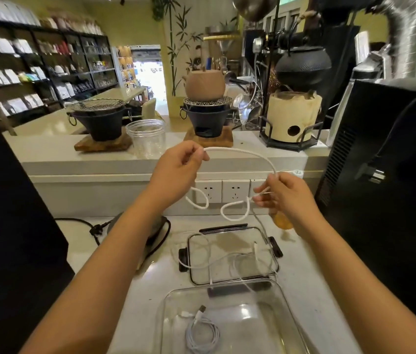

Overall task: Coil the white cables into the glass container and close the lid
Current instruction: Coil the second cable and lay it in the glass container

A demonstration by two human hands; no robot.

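My left hand [180,163] and my right hand [284,198] hold a thick white cable [247,152] up between them; it arches from one to the other, with a loop hanging below each hand. The open glass container [275,325] stands at the near edge of the counter with one coiled white cable [203,333] inside. Behind it lies the clear lid [229,255] with black clips, flat on the counter. Thin white cables [201,256] lie loosely across the lid.
A black cord and plug [97,229] lie left of the lid. Wall sockets [222,190] sit behind my hands. On the raised ledge stand a clear plastic jar [146,139], black stoves and a clay kettle [204,84]. A black machine [391,154] stands on the right.
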